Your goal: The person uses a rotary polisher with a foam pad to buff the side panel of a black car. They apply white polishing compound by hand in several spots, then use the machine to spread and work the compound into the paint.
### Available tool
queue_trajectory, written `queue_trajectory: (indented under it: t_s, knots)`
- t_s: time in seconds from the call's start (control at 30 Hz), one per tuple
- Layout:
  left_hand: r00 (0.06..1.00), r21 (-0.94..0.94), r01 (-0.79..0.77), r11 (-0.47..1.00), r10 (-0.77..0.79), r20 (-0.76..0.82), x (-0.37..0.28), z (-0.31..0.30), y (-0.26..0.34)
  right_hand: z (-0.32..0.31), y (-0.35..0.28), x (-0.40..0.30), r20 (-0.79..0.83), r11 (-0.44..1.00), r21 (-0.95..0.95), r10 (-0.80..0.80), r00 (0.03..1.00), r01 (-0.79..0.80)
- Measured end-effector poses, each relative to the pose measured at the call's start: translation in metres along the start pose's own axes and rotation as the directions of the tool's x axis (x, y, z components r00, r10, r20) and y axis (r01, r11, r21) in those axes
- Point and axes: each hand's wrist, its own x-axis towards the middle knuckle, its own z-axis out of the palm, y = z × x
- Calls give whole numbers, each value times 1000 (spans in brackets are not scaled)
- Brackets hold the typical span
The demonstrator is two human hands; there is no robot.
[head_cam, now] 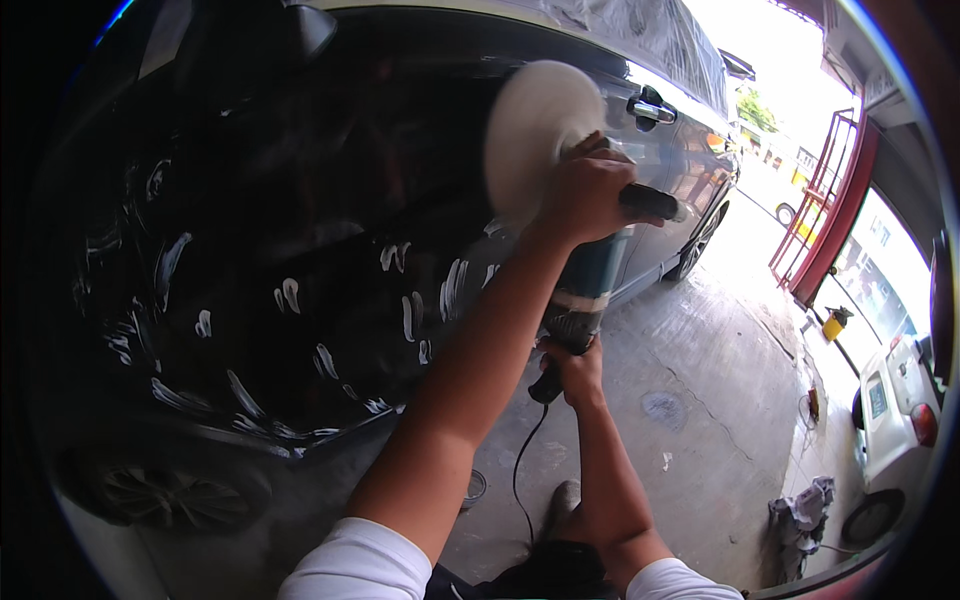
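Note:
A corded rotary polisher [592,266] is held against the dark door panel [322,172] of a car. Its round white polishing pad [536,142] looks blurred and lies on the upper part of the panel, left of the chrome door handle [652,112]. My left hand [589,187] grips the black side handle [651,202] near the polisher's head. Lower down, my right hand [577,367] is closed around the rear handle [547,384]. White streaks of a compound [454,289] dot the lower panel and its left part.
A power cord [517,465] hangs from the polisher to the concrete floor [675,465]. Plastic sheeting [660,45] covers the car's windows. By my feet sits a round container [475,487]. A draped grey cloth [802,517] and a white vehicle [896,412] are at right, near a red metal gate [821,202].

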Motion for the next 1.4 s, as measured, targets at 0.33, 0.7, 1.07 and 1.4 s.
queue_trajectory:
  t_s: [0.33, 0.7, 1.07, 1.4]
  knots:
    - [922, 300, -27, 954, 140, -361, -44, -183, 67, 28, -60, -39, 340, 828, -369, -303, 890, 423]
    - [957, 73, -93, 993, 109, -270, 30, -37, 15, -48, -75, 13, 48, 951, -254, -172, 984, 179]
    - [994, 51, -50, 997, 45, 102, 80, 84, -11, -65, -73, 51, -86, 998, 50, -34, 996, 39]
    - [992, 105, -110, 988, 103, 71, 52, 35, 0, -24, -45, 20, -31, 997, 82, -10, 999, 13]
